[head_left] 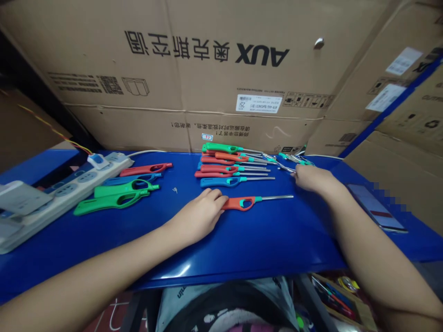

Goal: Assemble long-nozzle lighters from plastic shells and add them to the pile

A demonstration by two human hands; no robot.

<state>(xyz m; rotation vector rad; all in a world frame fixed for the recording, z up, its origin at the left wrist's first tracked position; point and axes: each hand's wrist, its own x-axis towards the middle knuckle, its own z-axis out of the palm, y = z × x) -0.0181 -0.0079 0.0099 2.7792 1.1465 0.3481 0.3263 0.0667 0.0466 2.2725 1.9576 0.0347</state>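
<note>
In the head view, my left hand (204,214) is closed around the handle end of an orange long-neck lighter (238,203), which lies on the blue table with its metal tube pointing right. My right hand (315,179) is closed at the end of a metal lighter tube (286,167); its fingertips are partly hidden. Behind it lie loose metal tubes with teal ends (301,159). Between my hands and the carton is a stack of assembled lighters in green, red, orange and blue, with a blue lighter (221,182) nearest me. Lighter handles without tubes, among them a green handle (110,203), lie at left.
A white power strip (74,189) with plugs runs along the left side. A large cardboard carton (194,83) stands upright behind the table (263,244). At right lies a phone (375,207). Below the table edge is an open box of tools (341,299).
</note>
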